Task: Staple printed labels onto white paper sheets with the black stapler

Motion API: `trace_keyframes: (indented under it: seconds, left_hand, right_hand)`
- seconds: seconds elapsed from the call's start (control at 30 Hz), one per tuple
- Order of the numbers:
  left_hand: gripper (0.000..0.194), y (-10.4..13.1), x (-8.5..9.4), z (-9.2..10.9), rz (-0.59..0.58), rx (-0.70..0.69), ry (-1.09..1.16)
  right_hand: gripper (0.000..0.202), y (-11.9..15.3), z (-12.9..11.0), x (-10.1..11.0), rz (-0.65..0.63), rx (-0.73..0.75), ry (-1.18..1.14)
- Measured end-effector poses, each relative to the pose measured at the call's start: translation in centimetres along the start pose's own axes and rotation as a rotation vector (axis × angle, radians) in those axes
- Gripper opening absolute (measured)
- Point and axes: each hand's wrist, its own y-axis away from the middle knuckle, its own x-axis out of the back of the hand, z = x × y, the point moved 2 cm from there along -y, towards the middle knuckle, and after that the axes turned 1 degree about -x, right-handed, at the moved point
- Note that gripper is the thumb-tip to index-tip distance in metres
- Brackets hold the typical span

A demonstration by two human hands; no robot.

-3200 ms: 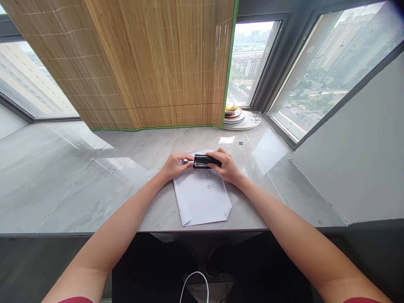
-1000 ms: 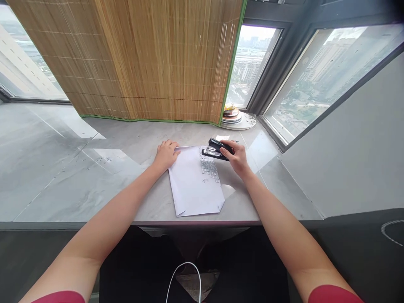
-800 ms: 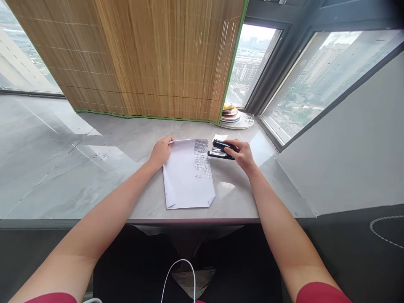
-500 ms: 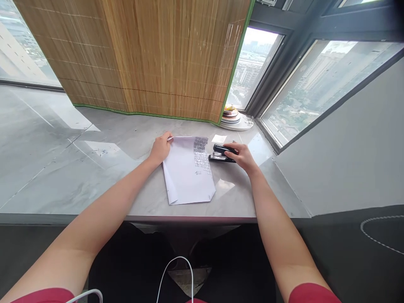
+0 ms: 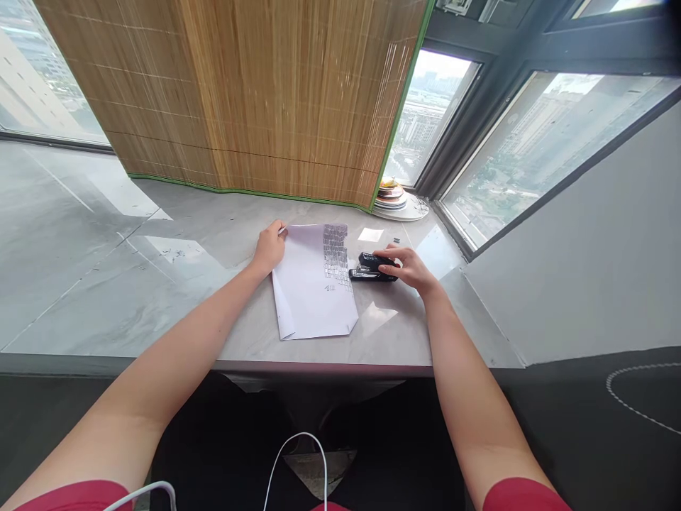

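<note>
Black and narrow, the stapler (image 5: 364, 275) lies crosswise, its rear held in the right hand (image 5: 407, 266), its front pointing left at the white paper (image 5: 311, 298). The left hand (image 5: 270, 248) pinches the paper's far-left corner; stacked plates (image 5: 391, 203) sit beyond the right-hand grip.

Right grip (image 5: 386, 261) covers the right end of the stapler (image 5: 369, 272), left grip (image 5: 270, 246) part-hides the paper (image 5: 311, 301)! Its dark markings (image 5: 335, 250) are too small to read, the blind (image 5: 255, 92) runs out of view up top!
</note>
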Motion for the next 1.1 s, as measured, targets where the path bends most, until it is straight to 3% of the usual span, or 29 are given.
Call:
trace_keyframes:
  seconds: [0.23,0.4,0.5,0.7,0.8,0.87,0.93,1.1]
  left_hand:
    - [0.014,-0.7,-0.1,-1.2,0.026,0.018,0.027]
    - [0.013,-0.6,-0.5,-0.8,-0.034,-0.005,-0.03]
    - [0.017,-0.4,-0.6,-0.3,-0.098,-0.05,-0.059]
    - [0.026,-0.2,-0.5,-0.2,-0.16,-0.077,-0.042]
    - [0.026,-0.2,-0.5,-0.3,-0.151,-0.085,-0.004]
    - [0.021,-0.3,-0.5,-0.3,-0.147,-0.092,0.006]
    - [0.018,-0.5,-0.5,-0.4,-0.119,-0.092,0.025]
    - [0.019,-0.8,-0.5,-1.0,-0.049,-0.068,0.168]
  right_hand:
    - [0.044,0.1,0.0,0.2,0.014,0.008,-0.01]
    - [0.038,-0.1,-0.8,-1.1,0.253,0.006,-0.066]
    - [0.039,-0.9,-3.0,-4.0,0.386,-0.059,-0.109]
    - [0.017,-3.3,-8.9,-12.1,0.341,-0.013,0.26]
    - [0.016,-3.8,-9.8,-14.2,0.314,-0.033,0.321]
    - [0.017,-3.5,-9.7,-14.1,0.318,-0.045,0.341]
    - [0.018,-2.6,-9.3,-12.7,0.339,-0.045,0.325]
    - [0.029,1.6,-6.3,-5.5,0.464,-0.026,0.29]
